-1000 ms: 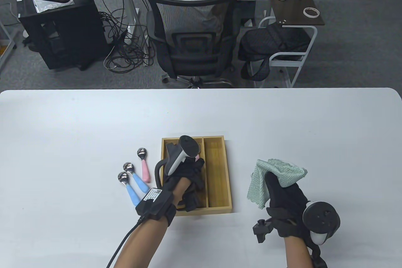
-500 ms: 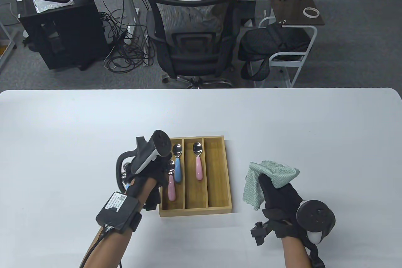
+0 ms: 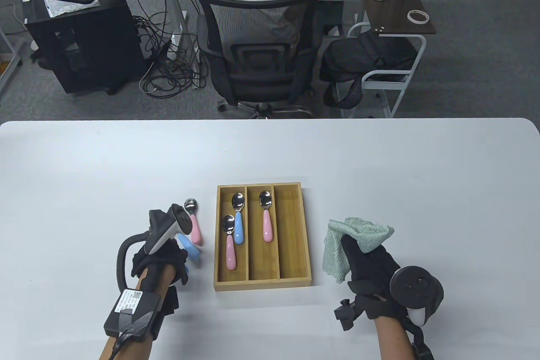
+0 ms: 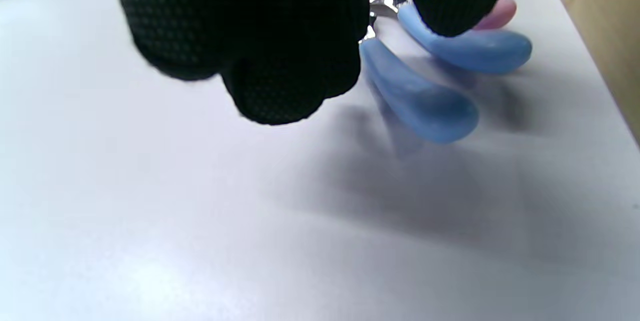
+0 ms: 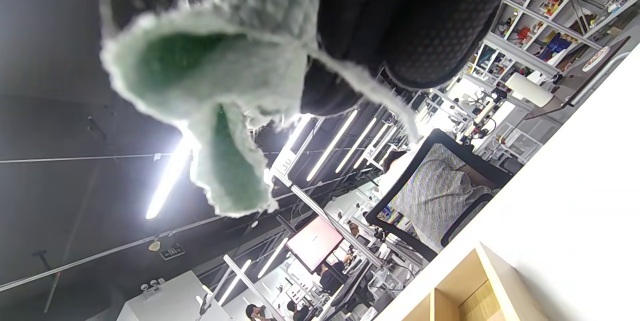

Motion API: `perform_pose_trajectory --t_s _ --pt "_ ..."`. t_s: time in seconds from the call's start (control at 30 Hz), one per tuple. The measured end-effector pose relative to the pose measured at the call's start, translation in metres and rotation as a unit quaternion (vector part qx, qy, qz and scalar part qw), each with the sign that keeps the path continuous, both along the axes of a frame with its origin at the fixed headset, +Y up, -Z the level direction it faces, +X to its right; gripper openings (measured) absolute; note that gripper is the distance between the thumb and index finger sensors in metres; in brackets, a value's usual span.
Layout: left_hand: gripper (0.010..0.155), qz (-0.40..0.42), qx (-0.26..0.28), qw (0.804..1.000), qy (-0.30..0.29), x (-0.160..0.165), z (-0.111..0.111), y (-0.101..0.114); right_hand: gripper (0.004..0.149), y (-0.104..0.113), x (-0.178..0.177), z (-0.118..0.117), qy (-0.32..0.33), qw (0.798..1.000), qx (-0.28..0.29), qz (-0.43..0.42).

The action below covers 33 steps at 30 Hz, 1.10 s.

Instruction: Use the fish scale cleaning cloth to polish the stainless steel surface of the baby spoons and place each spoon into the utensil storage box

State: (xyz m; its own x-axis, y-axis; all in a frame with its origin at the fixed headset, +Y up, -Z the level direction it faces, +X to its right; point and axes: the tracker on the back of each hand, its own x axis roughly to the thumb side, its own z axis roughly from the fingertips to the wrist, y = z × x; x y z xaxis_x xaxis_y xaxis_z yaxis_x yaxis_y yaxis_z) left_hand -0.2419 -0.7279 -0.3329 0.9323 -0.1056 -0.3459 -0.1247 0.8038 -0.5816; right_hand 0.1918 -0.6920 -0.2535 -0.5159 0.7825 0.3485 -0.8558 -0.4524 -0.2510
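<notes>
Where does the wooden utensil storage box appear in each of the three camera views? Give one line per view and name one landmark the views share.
Table view: utensil storage box at lower centre, between the hands.
Left wrist view: only a wooden wall along the right edge.
Right wrist view: a corner at the bottom edge, right of centre.
Shared landmark: the white table it stands on.

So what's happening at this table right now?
A person is polishing baby spoons and filing them in a wooden box. Three spoons lie inside it: a pink one and a blue one in the left slot, another pink one in the middle. The left hand reaches over the spoons left on the table, where two blue handles show beneath its fingers. The right hand holds the green cloth up.
</notes>
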Motion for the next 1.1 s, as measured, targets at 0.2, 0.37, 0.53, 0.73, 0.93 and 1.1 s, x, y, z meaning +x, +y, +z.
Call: perform_pose_trajectory --t_s 0.2,0.37,0.53,0.73,0.93,1.1 --pt "0.066 0.001 -0.003 1.0 0.0 0.002 -0.004 -0.007 0.047 0.001 0.0 0.0 0.002 1.0 0.003 0.003" --pt "0.067 -0.03 -0.021 0.999 0.005 -0.001 -0.008 -0.017 0.046 0.0 -0.001 0.0 0.006 1.0 0.0 0.003" --pt "0.063 -0.046 -0.036 0.998 0.028 -0.014 -0.007 -0.026 0.047 -0.002 0.001 -0.001 0.014 0.999 -0.012 -0.031" --pt "0.062 -0.06 -0.057 0.995 0.05 -0.028 -0.005 -0.029 0.046 -0.002 0.0 -0.001 0.015 1.0 -0.011 -0.023" --pt "0.069 -0.103 -0.081 0.991 0.031 -0.026 0.004 -0.039 0.047 -0.001 -0.001 -0.001 0.013 1.0 -0.007 -0.01" --pt "0.063 -0.08 -0.048 0.995 0.041 -0.037 0.011 -0.038 0.046 -0.001 -0.002 -0.001 0.017 1.0 -0.009 -0.009"
